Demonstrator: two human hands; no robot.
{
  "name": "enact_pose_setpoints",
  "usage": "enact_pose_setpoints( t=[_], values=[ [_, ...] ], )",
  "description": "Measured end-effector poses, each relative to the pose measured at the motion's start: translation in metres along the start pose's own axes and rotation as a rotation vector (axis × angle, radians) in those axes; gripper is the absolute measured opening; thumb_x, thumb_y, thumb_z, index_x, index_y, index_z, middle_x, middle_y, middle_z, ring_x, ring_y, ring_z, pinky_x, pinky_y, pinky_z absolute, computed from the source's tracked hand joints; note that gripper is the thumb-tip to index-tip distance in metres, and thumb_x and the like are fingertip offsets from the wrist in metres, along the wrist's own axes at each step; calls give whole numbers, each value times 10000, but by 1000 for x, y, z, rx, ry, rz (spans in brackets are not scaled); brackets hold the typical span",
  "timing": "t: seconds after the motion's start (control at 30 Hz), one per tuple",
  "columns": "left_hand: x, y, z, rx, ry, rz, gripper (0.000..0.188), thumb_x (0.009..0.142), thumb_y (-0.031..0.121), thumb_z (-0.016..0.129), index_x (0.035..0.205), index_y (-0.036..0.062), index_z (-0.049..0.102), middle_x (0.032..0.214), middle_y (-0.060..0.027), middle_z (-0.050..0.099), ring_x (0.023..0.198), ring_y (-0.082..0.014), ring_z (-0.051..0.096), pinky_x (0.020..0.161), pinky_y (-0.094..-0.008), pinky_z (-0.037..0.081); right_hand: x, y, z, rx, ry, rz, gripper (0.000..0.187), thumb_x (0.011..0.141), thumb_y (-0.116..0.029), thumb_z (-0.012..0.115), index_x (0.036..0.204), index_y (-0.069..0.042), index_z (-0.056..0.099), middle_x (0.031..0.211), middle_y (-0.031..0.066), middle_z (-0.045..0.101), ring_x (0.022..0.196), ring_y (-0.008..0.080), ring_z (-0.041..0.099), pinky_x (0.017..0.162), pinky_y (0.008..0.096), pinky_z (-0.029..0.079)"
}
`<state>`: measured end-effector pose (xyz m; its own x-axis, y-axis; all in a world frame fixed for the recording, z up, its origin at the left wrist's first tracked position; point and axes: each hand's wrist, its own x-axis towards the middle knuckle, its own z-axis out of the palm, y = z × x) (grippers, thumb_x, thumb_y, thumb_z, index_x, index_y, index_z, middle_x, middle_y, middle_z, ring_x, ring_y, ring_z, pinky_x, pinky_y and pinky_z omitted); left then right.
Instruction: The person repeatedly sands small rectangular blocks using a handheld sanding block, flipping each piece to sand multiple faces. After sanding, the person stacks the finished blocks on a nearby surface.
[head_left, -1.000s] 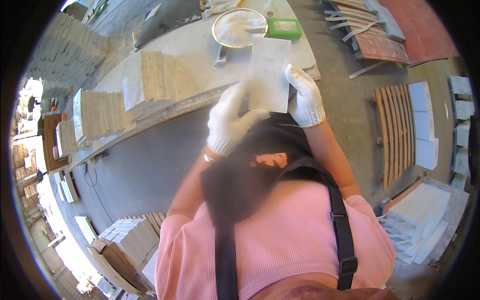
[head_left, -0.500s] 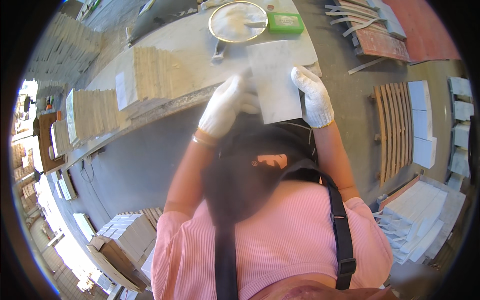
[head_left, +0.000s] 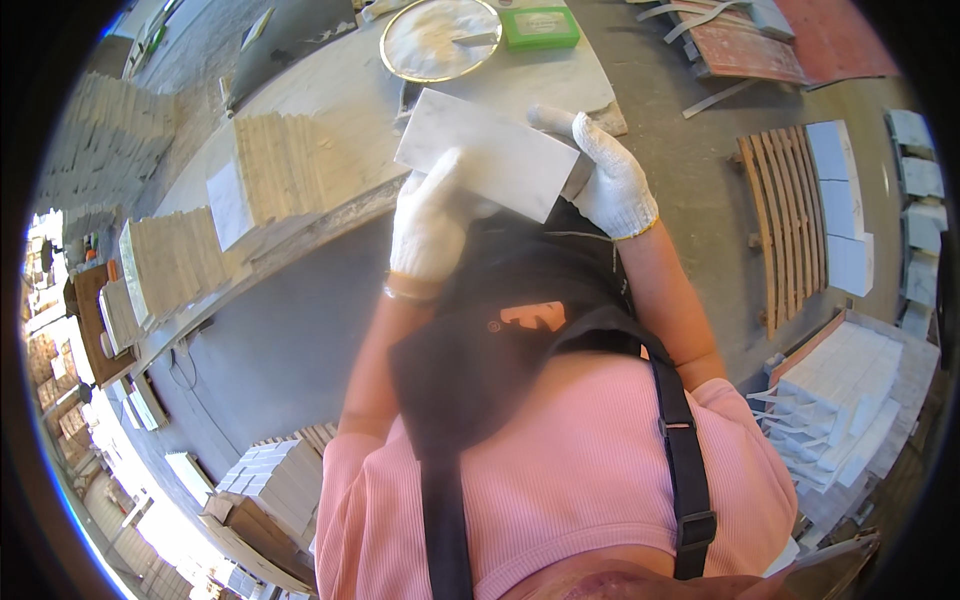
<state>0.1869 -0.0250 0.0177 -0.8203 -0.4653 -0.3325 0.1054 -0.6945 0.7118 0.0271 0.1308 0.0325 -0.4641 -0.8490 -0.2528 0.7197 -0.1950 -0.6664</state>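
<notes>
A rectangular white marble tile (head_left: 490, 155) with faint grey veining is held tilted above my apron, its long side slanting down to the right. My left hand (head_left: 430, 220), in a white knit glove, grips its left part, thumb on the upper face and fingers underneath. Beside the tile's right end is my gloved right hand (head_left: 612, 185), fingers apart and the fingertips greyish. Whether its palm touches the tile's edge I cannot tell.
Ahead stands a stone-topped workbench (head_left: 360, 110) bearing a round tray of white powder (head_left: 440, 40), a green box (head_left: 540, 28) and rows of upright tiles (head_left: 270, 170). To the right are a wooden pallet (head_left: 785, 230) and a strapped tile stack (head_left: 835, 390).
The tile has turned from nearly upright to slanting and shifted left. My left hand has closed on it, while my right hand has loosened from its right edge.
</notes>
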Motion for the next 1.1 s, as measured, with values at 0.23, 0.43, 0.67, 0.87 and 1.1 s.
enact_pose_setpoints(
  t=[0.23, 0.43, 0.67, 0.87, 1.1],
  values=[
    [-2, -3, 4, -77, 51, 40, 319, 1053, 220, 597, 1282, -3, 601, 1125, -109, 685, 873, -194, 685, 731, -319, 554, -4, 7, 2, 27, 37, 12, 745, 998, -447, 623, 1487, 83, 435, 1479, 246, 493, 1357, 325, 501, 1158, 466, 386],
    [0, -7, -4, -97, -13, 15, 323, 1035, 231, 637, 1316, 91, 563, 1180, -68, 660, 954, -194, 635, 651, -324, 463, -6, 10, -4, -5, 23, 8, 773, 1011, -459, 601, 1521, 84, 391, 1486, 243, 497, 1371, 324, 497, 1166, 462, 380],
    [0, -6, 1, -151, 40, -11, 328, 1029, 252, 648, 1312, 102, 578, 1216, -61, 658, 998, -203, 626, 675, -329, 459, -8, 17, -9, 58, -128, -42, 713, 998, -390, 671, 1521, 35, 438, 1515, 180, 527, 1389, 295, 530, 1142, 454, 446],
    [1, -4, 7, -181, 35, -23, 362, 1018, 249, 672, 1334, 110, 562, 1213, -48, 646, 989, -199, 612, 677, -332, 455, -13, 11, -7, -63, -49, -43, 746, 853, -118, 791, 1514, 15, 472, 1449, 158, 589, 1334, 266, 569, 1133, 424, 447],
    [4, -11, 1, -234, -1, -20, 399, 1012, 265, 687, 1356, 120, 548, 1218, -41, 642, 982, -192, 611, 677, -331, 462, -15, 7, -2, -119, -14, -46, 750, 837, -92, 803, 1508, 19, 488, 1404, 156, 622, 1303, 257, 589, 1121, 417, 458]
  ],
)
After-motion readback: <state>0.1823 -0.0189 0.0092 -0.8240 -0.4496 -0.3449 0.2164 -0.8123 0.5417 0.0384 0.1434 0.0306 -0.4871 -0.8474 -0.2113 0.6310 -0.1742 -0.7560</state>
